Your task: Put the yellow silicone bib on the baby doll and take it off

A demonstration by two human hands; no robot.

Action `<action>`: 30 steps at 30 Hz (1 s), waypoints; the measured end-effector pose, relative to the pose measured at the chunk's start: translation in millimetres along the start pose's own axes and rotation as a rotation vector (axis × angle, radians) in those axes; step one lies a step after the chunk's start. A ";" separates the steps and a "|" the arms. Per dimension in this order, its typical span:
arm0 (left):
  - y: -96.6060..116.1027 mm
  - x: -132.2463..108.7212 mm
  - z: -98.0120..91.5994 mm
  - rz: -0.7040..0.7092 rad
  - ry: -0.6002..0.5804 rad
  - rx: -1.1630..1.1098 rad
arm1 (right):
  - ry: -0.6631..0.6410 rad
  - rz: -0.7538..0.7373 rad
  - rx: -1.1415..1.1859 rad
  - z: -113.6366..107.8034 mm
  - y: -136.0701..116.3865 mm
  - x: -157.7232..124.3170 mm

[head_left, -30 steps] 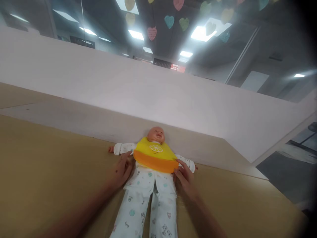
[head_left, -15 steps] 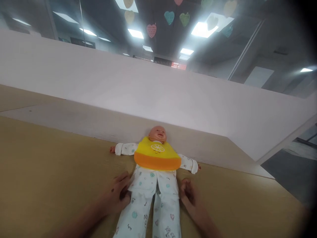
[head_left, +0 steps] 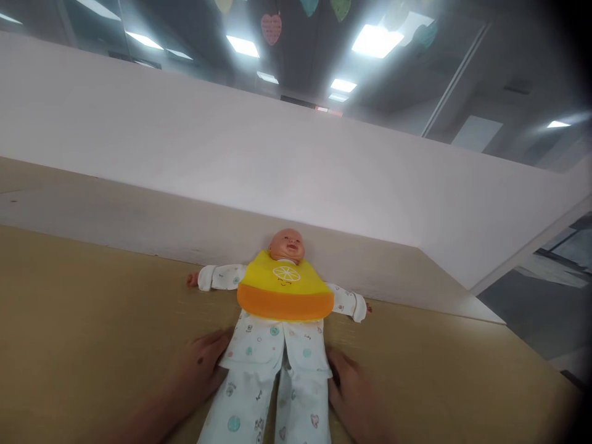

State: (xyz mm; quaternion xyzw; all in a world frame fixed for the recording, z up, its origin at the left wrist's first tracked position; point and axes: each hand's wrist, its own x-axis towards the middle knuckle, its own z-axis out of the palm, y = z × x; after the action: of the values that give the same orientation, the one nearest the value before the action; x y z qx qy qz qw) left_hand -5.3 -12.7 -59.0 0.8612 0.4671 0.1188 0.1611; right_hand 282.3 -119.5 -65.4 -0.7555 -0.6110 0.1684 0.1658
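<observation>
A bald baby doll (head_left: 285,244) lies on its back, head toward the wall and arms spread. It wears a yellow and orange bib (head_left: 285,300) with a citrus slice and a smiling face on it. Below the bib shows a white printed shirt (head_left: 259,345) over matching trousers (head_left: 240,407). My left hand (head_left: 201,364) is closed at the left side of the shirt's hem. At the opposite side, my right hand (head_left: 350,385) has curled fingers against the hem. Fingertips of both hands are partly hidden by the cloth.
The doll rests on a wood-coloured tabletop (head_left: 92,308). Behind its head runs a low pale ledge (head_left: 139,213) and a white wall panel (head_left: 259,154). Above is glass with paper hearts (head_left: 271,29) on it. The table's edge slopes away at right.
Both hands have come in against the sides of the shirt, whose hem looks spread a little wider. The whole scene has shifted slightly left as the camera moved.
</observation>
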 end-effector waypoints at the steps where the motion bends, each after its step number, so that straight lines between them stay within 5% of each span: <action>1: 0.3 -0.7 -0.2 0.012 0.002 -0.023 | -0.006 -0.005 -0.009 -2.1 -1.3 -0.4; 15: 6.5 -5.7 -8.1 0.128 -0.018 -0.003 | -0.041 -0.224 0.245 -6.1 19.4 2.2; 22: 10.7 -3.9 -11.0 0.127 0.016 -0.003 | 0.290 -0.068 0.621 3.6 53.5 38.1; 30: 10.4 -4.7 -13.2 0.131 -0.010 -0.012 | 0.275 -0.097 0.588 1.8 36.1 86.8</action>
State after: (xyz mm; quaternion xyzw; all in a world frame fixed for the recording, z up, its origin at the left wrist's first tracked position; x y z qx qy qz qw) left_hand -4.6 -19.8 -43.0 0.8896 0.4082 0.1276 0.1603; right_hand 329.8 -41.5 -88.0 -0.6610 -0.5435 0.2257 0.4656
